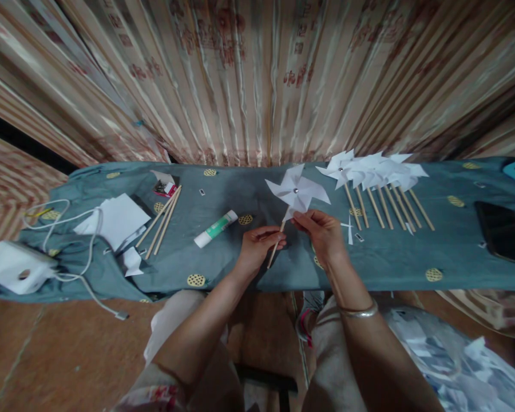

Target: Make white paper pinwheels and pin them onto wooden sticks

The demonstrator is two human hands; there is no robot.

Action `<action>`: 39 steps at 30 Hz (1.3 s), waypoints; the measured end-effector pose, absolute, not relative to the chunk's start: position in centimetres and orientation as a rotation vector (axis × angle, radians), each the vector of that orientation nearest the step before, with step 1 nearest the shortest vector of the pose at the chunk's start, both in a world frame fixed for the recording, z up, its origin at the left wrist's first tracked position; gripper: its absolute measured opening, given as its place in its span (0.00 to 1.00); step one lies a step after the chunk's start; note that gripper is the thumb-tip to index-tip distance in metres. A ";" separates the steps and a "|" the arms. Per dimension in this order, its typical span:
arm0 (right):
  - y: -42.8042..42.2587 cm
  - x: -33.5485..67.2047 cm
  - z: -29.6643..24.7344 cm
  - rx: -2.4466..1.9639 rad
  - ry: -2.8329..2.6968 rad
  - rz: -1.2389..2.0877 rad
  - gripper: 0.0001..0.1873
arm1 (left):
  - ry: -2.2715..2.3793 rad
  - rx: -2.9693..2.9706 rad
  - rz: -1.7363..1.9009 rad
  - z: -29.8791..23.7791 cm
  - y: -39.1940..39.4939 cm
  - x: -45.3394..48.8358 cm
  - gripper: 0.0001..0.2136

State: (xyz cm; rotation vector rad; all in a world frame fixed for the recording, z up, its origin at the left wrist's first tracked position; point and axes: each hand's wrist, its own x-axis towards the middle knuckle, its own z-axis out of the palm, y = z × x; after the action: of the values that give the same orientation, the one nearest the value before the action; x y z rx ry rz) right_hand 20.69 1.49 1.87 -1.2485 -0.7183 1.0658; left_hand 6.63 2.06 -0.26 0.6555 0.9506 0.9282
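A white paper pinwheel [289,190] with a silver pin at its centre is held up in front of me over the table. My left hand [260,246] pinches its wooden stick [276,245] between thumb and fingers. With thumb and forefinger, my right hand [321,234] grips the lower paper blade near the top of the stick. To the right, several finished-looking pinwheels [375,171] lie in an overlapping row, their sticks pointing towards me. Left of my hands lies a green and white glue stick [216,229].
Several loose wooden sticks [163,226], a small open box [165,186] and a stack of white paper [115,220] lie at left, near a white power strip [19,268] with cables. A black phone [504,232] lies at right. A bag of paper scraps [459,360] stands below the table.
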 end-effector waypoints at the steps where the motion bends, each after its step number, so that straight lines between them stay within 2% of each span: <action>1: 1.5 20.6 1.9 -1.243 -0.718 1.070 0.20 | 0.949 0.652 0.929 -0.2 2.1 6.6 0.19; 12: 1.6 20.2 1.8 -1.266 -0.793 1.073 0.23 | 0.942 0.640 0.923 0.0 1.9 6.7 0.21; 19: 1.2 19.9 1.4 -1.400 -0.970 0.948 0.18 | 0.934 0.648 0.937 0.0 2.0 6.7 0.21; 27: 0.1 19.9 1.2 -1.608 -1.150 0.812 0.16 | 0.921 0.655 0.973 0.2 1.9 6.9 0.19; 39: -0.6 19.4 1.0 -1.524 -1.008 0.846 0.14 | 0.905 0.618 0.979 0.1 1.5 7.7 0.17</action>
State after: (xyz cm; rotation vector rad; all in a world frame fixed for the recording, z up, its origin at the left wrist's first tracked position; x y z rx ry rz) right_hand 19.44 -0.63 1.03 -1.5244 -1.0082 0.8461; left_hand 7.72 1.52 0.13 0.6180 0.9055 0.9794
